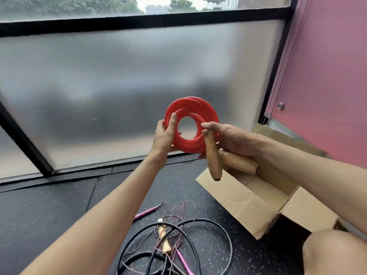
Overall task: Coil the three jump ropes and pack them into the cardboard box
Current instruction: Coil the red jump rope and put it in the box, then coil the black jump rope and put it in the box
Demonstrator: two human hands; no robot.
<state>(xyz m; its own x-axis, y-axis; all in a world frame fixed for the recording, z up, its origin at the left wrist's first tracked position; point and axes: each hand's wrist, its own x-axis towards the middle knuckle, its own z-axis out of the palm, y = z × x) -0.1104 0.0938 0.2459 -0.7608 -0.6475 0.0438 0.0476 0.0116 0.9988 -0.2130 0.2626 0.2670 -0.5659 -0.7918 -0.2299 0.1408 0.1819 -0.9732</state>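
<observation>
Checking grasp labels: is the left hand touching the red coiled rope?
Touching. The head view shows the left hand gripping the red coiled rope at its left edge, thumb laid across the loops.

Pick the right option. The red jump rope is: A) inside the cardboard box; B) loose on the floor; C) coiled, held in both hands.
C: the red jump rope forms a coil gripped by the left hand and right hand, raised off the floor, not in the cardboard box.
</observation>
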